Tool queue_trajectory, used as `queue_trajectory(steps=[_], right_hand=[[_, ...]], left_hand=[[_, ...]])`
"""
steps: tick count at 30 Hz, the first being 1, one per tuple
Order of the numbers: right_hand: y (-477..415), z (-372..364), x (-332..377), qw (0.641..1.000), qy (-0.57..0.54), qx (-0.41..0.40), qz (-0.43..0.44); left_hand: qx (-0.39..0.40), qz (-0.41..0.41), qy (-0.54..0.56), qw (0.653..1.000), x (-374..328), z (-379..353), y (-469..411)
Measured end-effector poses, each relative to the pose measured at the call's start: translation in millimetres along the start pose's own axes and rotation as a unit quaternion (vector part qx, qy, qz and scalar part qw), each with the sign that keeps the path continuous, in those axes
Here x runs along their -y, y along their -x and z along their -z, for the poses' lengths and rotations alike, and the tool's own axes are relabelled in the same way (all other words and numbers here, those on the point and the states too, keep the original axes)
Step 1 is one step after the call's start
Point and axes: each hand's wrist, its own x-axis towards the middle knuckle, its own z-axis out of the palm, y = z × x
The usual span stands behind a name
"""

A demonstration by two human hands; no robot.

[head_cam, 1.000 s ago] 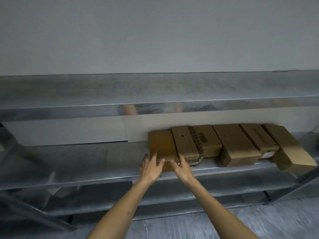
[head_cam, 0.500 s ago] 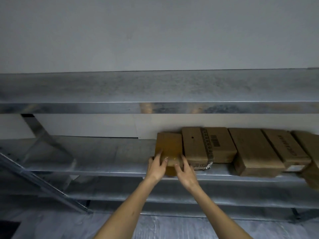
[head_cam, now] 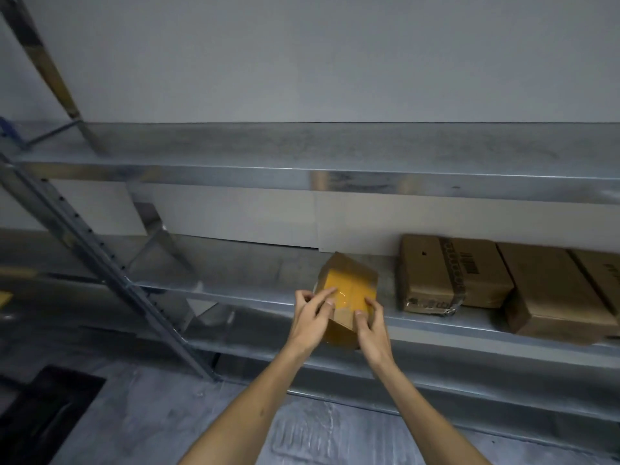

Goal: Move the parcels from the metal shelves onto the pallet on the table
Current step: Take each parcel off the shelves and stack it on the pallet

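Observation:
A small brown cardboard parcel [head_cam: 349, 290] with yellow tape on its face is tilted up at the front edge of the middle metal shelf [head_cam: 235, 280]. My left hand [head_cam: 310, 317] grips its left side with fingers across the taped face. My right hand [head_cam: 370, 322] grips its right side, thumb on the face. Further right on the same shelf lie other brown parcels: one with a barcode [head_cam: 449, 273], then a larger one [head_cam: 550, 293], and another cut off by the frame edge [head_cam: 600, 280]. The pallet and table are out of view.
An upper metal shelf [head_cam: 302, 152] overhangs the parcels. A slanted perforated upright [head_cam: 100, 263] runs down the left side. A lower shelf [head_cam: 436, 367] and grey floor [head_cam: 201, 431] lie below. A dark mat [head_cam: 43, 411] sits at bottom left.
Both hands closed round the leftmost parcel and pulled it forward and up off the shelf, away from the other parcels. The view has swung left.

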Motion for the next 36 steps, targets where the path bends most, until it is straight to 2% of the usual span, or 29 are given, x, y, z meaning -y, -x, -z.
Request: queue_trajectory(steps=[3, 8, 11, 16, 21, 26, 36], right_hand=[[19.6, -33.5, 10.1, 1.0, -0.013, 0.017, 0.013], [61.5, -118.5, 35.7, 0.996, 0.008, 0.06, 0.072], [98.1, -176.9, 57.3, 0.991, -0.003, 0.084, 0.103], [161.0, -282.1, 101.3, 0.974, -0.017, 0.172, 0.146], [227.2, -392.1, 134.8, 0.94, -0.008, 0.277, 0.198], [288.2, -487.1, 159.2, 0.896, 0.005, 0.378, 0.232], [372.2, -641.3, 184.2, 0.816, 0.014, 0.533, 0.222]], left_hand=[[-0.027, -0.004, 0.007, 1.0, 13.8, 40.5, 22.4], [-0.122, 0.006, 0.058, 0.991, 42.0, 129.3, 70.5], [-0.188, 0.017, 0.086, 0.978, 59.5, 188.7, 107.7], [-0.297, 0.035, 0.117, 0.947, 86.9, 297.3, 179.3], [-0.393, 0.05, 0.132, 0.909, 117.2, 399.2, 255.1], [-0.454, 0.074, 0.15, 0.875, 150.3, 481.2, 325.2], [-0.551, 0.133, 0.171, 0.806, 216.3, 609.9, 404.8]])
